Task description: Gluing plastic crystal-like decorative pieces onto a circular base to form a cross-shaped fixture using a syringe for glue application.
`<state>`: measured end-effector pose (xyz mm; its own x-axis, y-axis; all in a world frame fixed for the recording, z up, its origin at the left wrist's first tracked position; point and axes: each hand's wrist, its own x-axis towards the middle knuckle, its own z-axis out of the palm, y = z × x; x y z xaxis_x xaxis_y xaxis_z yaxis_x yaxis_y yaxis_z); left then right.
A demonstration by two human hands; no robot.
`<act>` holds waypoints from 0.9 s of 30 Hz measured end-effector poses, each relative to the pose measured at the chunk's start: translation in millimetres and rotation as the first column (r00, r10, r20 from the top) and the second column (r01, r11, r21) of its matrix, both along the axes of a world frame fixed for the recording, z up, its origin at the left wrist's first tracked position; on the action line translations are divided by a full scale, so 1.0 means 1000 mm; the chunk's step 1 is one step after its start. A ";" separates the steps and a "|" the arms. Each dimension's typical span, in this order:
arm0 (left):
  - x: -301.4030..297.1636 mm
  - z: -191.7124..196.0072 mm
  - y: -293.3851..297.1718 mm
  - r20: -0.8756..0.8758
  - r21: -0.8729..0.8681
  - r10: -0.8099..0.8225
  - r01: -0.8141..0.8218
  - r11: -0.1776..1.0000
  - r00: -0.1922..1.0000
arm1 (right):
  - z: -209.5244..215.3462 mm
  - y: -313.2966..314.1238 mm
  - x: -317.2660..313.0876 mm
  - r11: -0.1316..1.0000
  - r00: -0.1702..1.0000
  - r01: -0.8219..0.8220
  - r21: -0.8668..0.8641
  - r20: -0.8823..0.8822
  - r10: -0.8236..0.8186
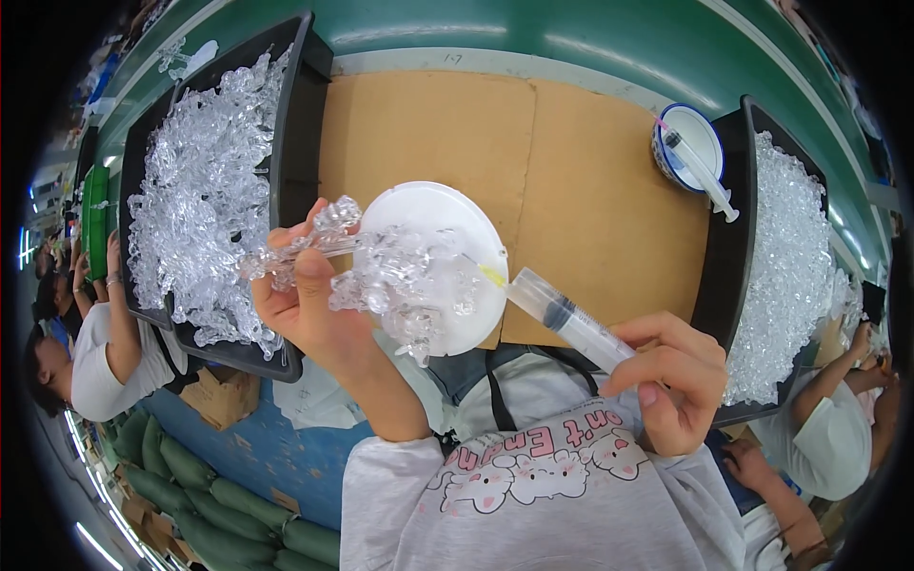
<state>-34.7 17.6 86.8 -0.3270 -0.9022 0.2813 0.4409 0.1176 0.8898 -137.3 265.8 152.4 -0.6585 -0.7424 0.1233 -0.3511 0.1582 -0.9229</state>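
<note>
Pinched in the fingers of my left hand (pixel 319 300) is a cluster of clear plastic pieces (pixel 400 266) on a clear stem, held up over a white round plate (pixel 481 224). My right hand (pixel 671 366) is closed round the back end of a large clear syringe (pixel 566 314) with a dark plunger seal. The syringe's yellow needle hub (pixel 493 276) points left, and its thin needle reaches toward the right side of the cluster. Whether the tip touches a piece I cannot tell.
A black bin (pixel 303 124) heaped with clear plastic pieces stands on the left, another black bin (pixel 728 228) on the right. Beside the right one, a blue-and-white bowl (pixel 664 164) holds a second syringe (pixel 700 169). Brown cardboard (pixel 428 124) covers the table. People work on both sides.
</note>
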 end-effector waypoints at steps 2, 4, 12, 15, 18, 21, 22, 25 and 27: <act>-0.001 0.001 -0.003 -0.005 0.032 0.021 -0.021 0.999 1.000 | -0.003 0.003 0.002 0.999 0.999 0.017 -0.045 0.039 -0.016; 0.007 0.003 -0.017 0.058 0.002 0.019 -0.019 1.000 0.998 | -0.007 0.003 0.004 0.986 0.989 0.130 -0.102 0.081 -0.122; 0.028 0.004 -0.056 0.016 -0.101 0.078 -0.076 0.992 0.997 | -0.041 0.022 -0.013 0.965 0.974 0.181 -0.187 0.167 -0.150; 0.027 0.008 -0.056 0.035 -0.053 0.077 -0.075 0.996 0.996 | -0.057 0.025 -0.019 0.963 0.956 0.204 -0.177 0.246 -0.157; 0.027 0.020 -0.058 0.040 -0.039 0.078 -0.076 0.996 0.996 | -0.074 0.024 -0.023 0.968 0.942 0.187 -0.169 0.309 -0.128; 0.040 0.028 -0.062 -0.283 0.037 -0.394 0.421 0.906 0.874 | -0.088 0.022 -0.025 0.968 0.937 0.162 -0.190 0.338 -0.090; 0.040 0.032 -0.062 -0.270 0.032 -0.393 0.416 0.909 0.879 | -0.093 0.021 -0.026 0.965 0.933 0.160 -0.207 0.352 -0.079; 0.041 0.043 -0.068 -0.411 0.222 -0.586 0.700 0.679 0.698 | -0.112 0.024 -0.032 0.953 0.926 0.140 -0.267 0.376 -0.031; 0.047 0.042 -0.073 -0.393 0.255 -0.581 0.691 0.676 0.713 | -0.116 0.026 -0.035 0.964 0.933 0.119 -0.236 0.360 -0.027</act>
<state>11.9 -55.4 128.5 -0.8235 -0.5478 0.1474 0.5007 -0.5798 0.6427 -172.6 291.3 36.5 -0.7445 -0.6658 0.0493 0.0059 -0.0805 -0.9967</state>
